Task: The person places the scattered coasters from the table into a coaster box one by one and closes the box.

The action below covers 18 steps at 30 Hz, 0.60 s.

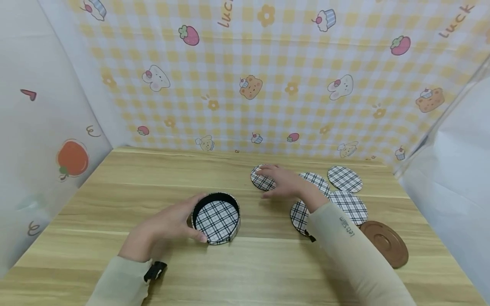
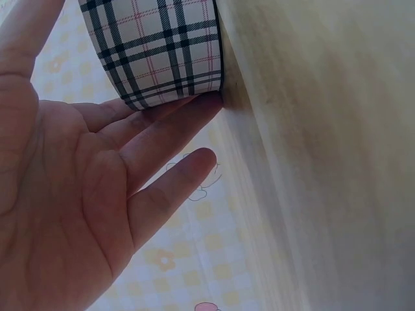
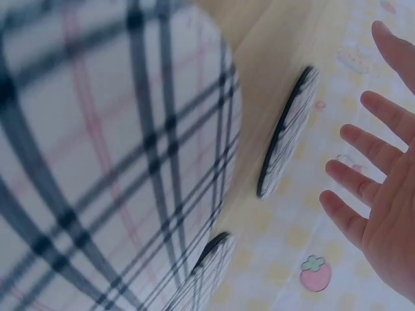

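Note:
In the head view my left hand [image 1: 172, 222] grips a round plaid coaster holder [image 1: 236, 227] by its left side, thumb near the front and fingers behind. Black lining shows inside the holder, with a plaid disc at its bottom. The left wrist view shows the holder's plaid wall [image 2: 155, 52] between thumb and fingers, its edge by the wooden table. My right hand [image 1: 285, 182] is over a round plaid coaster [image 1: 260, 180] near the back, fingers spread and partly covering it. Seen from the right wrist, the hand [image 3: 389, 194] has its fingers apart and holds nothing.
Several more plaid coasters lie at the right: one at the back [image 1: 345, 179], one below it [image 1: 350, 208], others partly hidden by the right arm. A brown round disc [image 1: 386, 244] lies beside the right sleeve. A yellow checked cloth [image 1: 229, 114] hangs behind the table [image 1: 249, 272].

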{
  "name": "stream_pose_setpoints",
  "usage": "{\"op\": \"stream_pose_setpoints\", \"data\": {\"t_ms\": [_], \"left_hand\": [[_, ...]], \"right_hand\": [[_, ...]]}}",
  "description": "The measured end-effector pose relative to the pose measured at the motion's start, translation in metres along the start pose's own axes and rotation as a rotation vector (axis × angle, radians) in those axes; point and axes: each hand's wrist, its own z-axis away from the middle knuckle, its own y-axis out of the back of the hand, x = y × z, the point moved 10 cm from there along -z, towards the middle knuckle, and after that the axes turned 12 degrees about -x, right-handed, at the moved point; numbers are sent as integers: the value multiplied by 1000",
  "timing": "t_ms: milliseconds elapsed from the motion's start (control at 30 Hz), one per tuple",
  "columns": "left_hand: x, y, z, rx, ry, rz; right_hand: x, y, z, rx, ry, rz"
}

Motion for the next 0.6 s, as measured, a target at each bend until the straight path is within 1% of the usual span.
{"op": "stream_pose_setpoints", "data": {"t_ms": [133, 333, 600], "left_hand": [[1, 0, 0, 0, -8, -3], [1, -1, 0, 2, -13, -13], [0, -1, -1, 10, -11, -11]], "right_hand": [[13, 1, -5, -8, -29, -31], [25, 1, -10, -25, -46, -60], [36, -2, -19, -53, -71, -49]]}}
